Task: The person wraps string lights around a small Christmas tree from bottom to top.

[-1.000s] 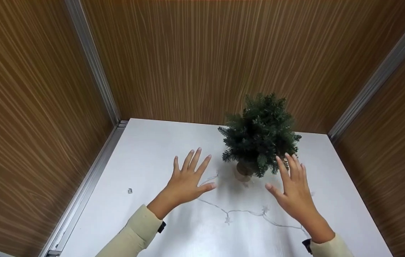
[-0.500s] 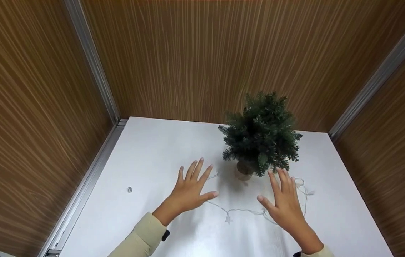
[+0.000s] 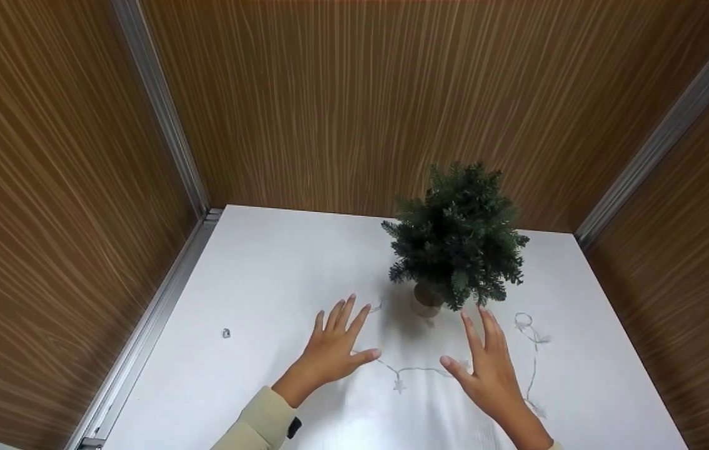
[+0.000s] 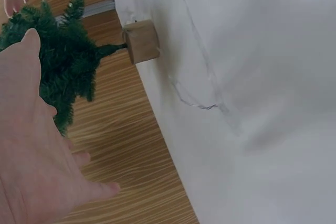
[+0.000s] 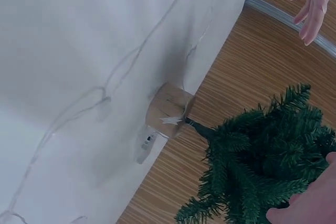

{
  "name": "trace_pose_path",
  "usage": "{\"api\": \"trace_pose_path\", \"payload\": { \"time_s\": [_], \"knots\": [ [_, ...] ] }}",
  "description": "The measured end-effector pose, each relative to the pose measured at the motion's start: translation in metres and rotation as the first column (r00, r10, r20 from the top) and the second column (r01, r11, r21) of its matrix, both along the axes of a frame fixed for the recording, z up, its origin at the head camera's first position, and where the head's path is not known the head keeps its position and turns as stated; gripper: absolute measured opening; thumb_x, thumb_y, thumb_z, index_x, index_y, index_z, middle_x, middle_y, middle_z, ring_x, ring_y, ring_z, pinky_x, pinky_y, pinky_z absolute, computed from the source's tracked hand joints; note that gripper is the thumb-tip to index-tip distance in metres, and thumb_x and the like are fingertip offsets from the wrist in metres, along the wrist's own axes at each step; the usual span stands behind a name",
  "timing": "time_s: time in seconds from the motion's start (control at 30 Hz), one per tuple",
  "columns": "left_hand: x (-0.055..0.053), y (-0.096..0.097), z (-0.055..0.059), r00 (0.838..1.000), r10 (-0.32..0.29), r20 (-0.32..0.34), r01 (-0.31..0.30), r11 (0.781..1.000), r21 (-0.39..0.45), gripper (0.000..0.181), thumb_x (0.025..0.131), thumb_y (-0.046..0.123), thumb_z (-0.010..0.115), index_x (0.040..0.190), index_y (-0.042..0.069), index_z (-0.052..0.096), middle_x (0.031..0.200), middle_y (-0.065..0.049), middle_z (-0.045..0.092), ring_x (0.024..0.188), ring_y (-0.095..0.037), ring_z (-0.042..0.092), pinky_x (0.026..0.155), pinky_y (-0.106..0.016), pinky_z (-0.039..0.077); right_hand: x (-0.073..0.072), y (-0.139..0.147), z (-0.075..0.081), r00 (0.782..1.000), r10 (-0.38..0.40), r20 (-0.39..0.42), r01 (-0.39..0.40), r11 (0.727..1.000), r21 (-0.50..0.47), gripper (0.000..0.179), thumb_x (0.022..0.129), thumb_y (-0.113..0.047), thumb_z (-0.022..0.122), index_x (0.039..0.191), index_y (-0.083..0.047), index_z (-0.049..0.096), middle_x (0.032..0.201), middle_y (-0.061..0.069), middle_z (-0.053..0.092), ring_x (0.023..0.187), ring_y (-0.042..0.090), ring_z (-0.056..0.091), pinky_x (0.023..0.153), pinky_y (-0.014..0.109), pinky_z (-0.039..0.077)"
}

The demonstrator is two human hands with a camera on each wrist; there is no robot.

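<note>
Dark-green artificial fir tree (image 3: 457, 234), bushy, upright on its short, round, light-brown wooden base (image 3: 427, 300); it stands on the white table (image 3: 286, 250), toward the far edge, a little right of middle.

My left hand (image 3: 329, 350) hovers left of the base, fingers straight and spread, grasping nothing. My right hand (image 3: 489, 372) is likewise outstretched and holding nothing, fingertips just by the lowest branches on the near side; cannot tell whether they touch.

Thin, clear-wired light string (image 3: 420, 369) with pale star-shaped pendants (image 3: 399, 385) lies loose on the near side of the base, part hidden by my hands; one stretch, with a loop, lies toward the right edge.

Small silvery piece (image 3: 226, 333) toward the left edge, too small to identify. Brown wood-grain panel (image 3: 342, 106) beyond the far edge.
</note>
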State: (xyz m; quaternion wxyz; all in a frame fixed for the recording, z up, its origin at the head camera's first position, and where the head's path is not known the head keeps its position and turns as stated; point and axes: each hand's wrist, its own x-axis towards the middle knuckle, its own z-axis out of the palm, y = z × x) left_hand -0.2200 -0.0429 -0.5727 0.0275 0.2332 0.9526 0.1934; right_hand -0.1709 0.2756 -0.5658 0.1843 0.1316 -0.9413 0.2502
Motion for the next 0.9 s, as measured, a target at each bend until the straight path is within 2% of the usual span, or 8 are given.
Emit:
{"api": "trace_pose_path", "payload": {
  "time_s": [0.23,0.47,0.63,0.8,0.9],
  "knots": [
    [0.001,0.007,-0.015,0.999,-0.010,0.034,0.010,1.000,0.013,0.091,0.094,0.078,0.036,0.164,0.027,0.008,0.171,-0.009,0.000,0.157,-0.034,0.007,0.121,-0.064,0.010,0.006,-0.006,-0.013,0.999,-0.023,0.028,0.023,1.000,0.000,0.086,0.089,-0.042,0.076,0.158,-0.015,0.033,0.165,0.018,0.016,0.150,0.043,0.019,0.111,0.065,0.027],
    [0.000,0.016,-0.034,0.998,-0.040,0.049,0.040,0.999,0.013,0.090,0.094,0.074,0.045,0.164,0.025,0.014,0.169,-0.011,0.014,0.155,-0.033,0.016,0.120,-0.063,0.017,0.001,-0.015,-0.031,0.998,0.032,0.059,-0.033,0.999,0.012,0.082,0.091,-0.044,0.073,0.156,-0.010,0.036,0.161,0.020,0.026,0.146,0.042,0.029,0.109,0.064,0.032],
    [-0.002,0.020,-0.047,0.997,-0.041,0.072,0.037,0.998,0.056,0.088,0.094,0.067,0.055,0.163,0.024,0.020,0.166,-0.010,0.021,0.153,-0.032,0.022,0.118,-0.060,0.024,-0.005,-0.021,-0.046,0.990,0.063,0.129,-0.067,0.997,0.026,0.080,0.093,-0.048,0.069,0.156,-0.010,0.037,0.159,0.021,0.030,0.142,0.044,0.035,0.107,0.063,0.037],
    [-0.008,0.025,-0.060,0.999,-0.032,0.014,0.031,0.999,0.040,0.085,0.091,0.060,0.065,0.160,0.024,0.030,0.161,-0.006,0.033,0.144,-0.029,0.035,0.110,-0.053,0.034,-0.012,-0.026,-0.060,0.970,0.085,0.229,-0.090,0.996,0.012,0.079,0.095,-0.051,0.065,0.156,-0.009,0.037,0.158,0.022,0.031,0.143,0.045,0.035,0.108,0.063,0.037],
    [-0.011,0.027,-0.067,0.999,-0.028,-0.036,0.028,1.000,0.000,0.082,0.090,0.055,0.069,0.158,0.023,0.036,0.156,-0.005,0.043,0.136,-0.026,0.043,0.104,-0.049,0.038,-0.016,-0.027,-0.067,0.964,0.109,0.243,-0.113,0.994,0.003,0.077,0.095,-0.050,0.065,0.154,-0.007,0.040,0.155,0.024,0.036,0.141,0.046,0.038,0.107,0.062,0.038]
  ]
}}
